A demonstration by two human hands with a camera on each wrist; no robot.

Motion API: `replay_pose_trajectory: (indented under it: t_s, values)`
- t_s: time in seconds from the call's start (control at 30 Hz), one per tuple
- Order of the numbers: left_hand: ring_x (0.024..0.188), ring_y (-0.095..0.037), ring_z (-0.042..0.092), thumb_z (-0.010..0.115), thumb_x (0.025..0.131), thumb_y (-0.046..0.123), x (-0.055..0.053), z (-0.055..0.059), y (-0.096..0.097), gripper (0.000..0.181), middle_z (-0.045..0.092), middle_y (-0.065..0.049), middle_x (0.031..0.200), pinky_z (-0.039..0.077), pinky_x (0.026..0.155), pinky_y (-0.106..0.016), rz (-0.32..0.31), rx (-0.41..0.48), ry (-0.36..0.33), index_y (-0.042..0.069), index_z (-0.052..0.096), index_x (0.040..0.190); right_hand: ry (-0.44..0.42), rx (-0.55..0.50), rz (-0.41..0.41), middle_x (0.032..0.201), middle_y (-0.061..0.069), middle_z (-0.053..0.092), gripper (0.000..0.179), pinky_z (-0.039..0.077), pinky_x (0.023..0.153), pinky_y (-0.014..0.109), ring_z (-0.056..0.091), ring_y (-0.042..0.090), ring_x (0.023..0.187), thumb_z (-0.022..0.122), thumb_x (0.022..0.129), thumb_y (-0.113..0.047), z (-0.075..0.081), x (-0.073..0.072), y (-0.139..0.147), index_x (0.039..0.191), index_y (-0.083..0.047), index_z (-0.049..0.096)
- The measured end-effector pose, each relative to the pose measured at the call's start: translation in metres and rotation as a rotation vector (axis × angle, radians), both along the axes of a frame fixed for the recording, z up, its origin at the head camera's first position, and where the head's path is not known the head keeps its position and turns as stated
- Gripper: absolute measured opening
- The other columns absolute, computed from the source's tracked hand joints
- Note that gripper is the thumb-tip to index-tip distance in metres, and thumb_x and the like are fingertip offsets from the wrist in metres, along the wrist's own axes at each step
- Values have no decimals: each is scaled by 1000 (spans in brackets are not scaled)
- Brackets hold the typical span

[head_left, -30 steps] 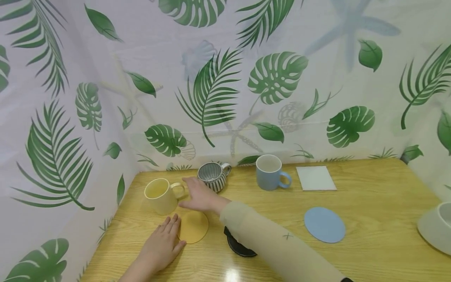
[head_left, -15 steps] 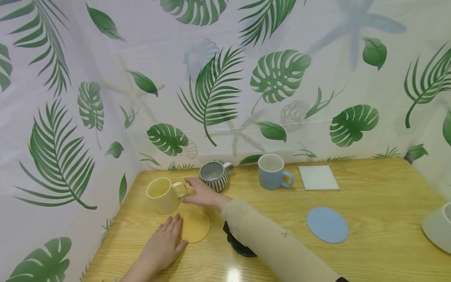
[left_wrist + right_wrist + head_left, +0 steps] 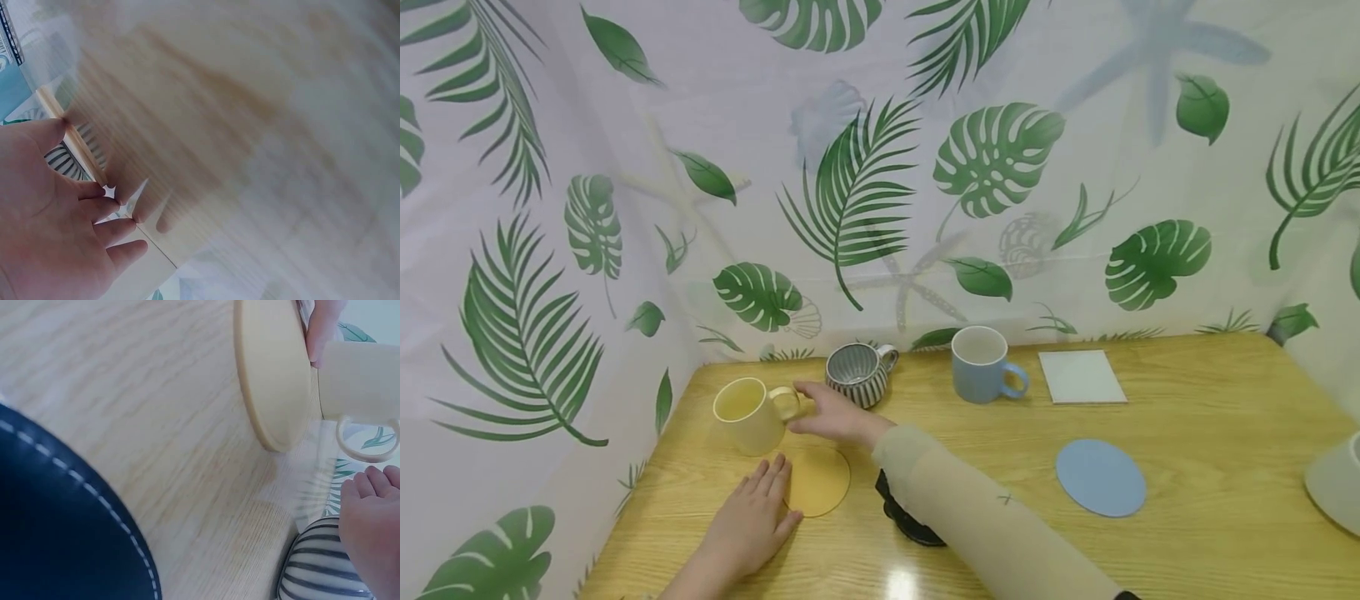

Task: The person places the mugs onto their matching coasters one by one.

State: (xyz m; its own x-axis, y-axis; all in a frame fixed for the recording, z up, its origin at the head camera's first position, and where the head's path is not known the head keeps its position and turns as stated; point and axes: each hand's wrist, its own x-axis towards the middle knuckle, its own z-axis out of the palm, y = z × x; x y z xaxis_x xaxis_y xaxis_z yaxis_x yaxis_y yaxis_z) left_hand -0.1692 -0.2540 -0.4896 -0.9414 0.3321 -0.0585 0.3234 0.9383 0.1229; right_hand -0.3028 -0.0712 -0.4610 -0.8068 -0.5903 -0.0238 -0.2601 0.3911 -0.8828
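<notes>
The yellow mug [image 3: 751,421] stands upright at the table's left, its handle pointing right. My right hand [image 3: 831,412] reaches to that handle, thumb and fingers spread on either side; in the right wrist view a small gap shows between the fingertips [image 3: 369,481] and the handle [image 3: 369,456]. In front of the mug lies a round yellow coaster [image 3: 820,483]. My left hand [image 3: 748,512] lies palm down with straight fingers at the coaster's left edge. In the left wrist view the fingers [image 3: 112,230] of this hand are spread against the tabletop.
A striped grey cup [image 3: 857,379] stands just behind my right hand. Further right are a blue mug [image 3: 977,371], a white square coaster [image 3: 1081,377] and a round blue coaster [image 3: 1101,477]. A black stitched piece [image 3: 62,519] lies partly under my right forearm. A white container [image 3: 1337,483] is cut off at the right edge.
My right hand has drawn slightly closer to the yellow mug's handle, and its thumb has shifted up. The left hand keeps its place. The head view has shifted a little.
</notes>
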Motion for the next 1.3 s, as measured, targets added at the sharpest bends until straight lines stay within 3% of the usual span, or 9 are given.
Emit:
replay_pose_trajectory:
  t_s: [0.33,0.7,0.83,0.93,1.03,1.13,1.3]
  values:
    - [153,-48,41,62,107,39,0,3,0,71,41,-26,166,37,123,-64,-2,-2,-5,-8,43,157,21,-44,3,161,23,48,67,38,127,50,45,39,152,70,101,-12,-6,-2,-4,159,5,40]
    - [152,-49,42,63,107,37,0,4,1,71,41,-28,165,37,122,-66,-9,3,-5,-9,43,157,3,-100,-28,139,24,63,31,47,117,52,59,38,135,61,106,-8,-12,-2,-9,133,6,64]
    - [153,-49,41,62,107,37,1,4,1,71,40,-27,166,36,123,-65,-6,6,-23,-9,42,157,9,-104,-43,122,20,67,23,54,98,34,63,26,112,60,106,-6,-13,1,-11,123,7,66]
    - [153,-48,41,61,107,38,2,4,2,71,40,-27,167,37,123,-65,-7,5,-26,-8,42,157,-1,-108,-43,109,15,65,19,47,81,21,56,16,95,59,107,-5,-13,3,-12,119,8,65]
    - [154,-47,40,61,108,40,1,2,1,72,40,-26,167,37,124,-64,-6,0,-23,-8,42,158,-26,-119,-25,103,13,64,19,41,73,17,49,11,86,55,108,-5,-14,4,-13,117,9,66]
    - [154,-47,40,61,107,40,0,0,0,72,40,-25,167,36,124,-64,-1,-4,-21,-7,42,158,-53,-136,-2,104,17,67,21,40,75,17,49,10,85,53,108,-5,-14,4,-14,114,10,67]
    - [154,-46,40,63,107,39,-1,-2,-1,72,40,-24,168,37,124,-63,5,-8,-11,-7,42,158,-123,-185,-7,112,24,69,22,46,87,19,57,13,96,50,110,-4,-14,5,-16,109,12,65]
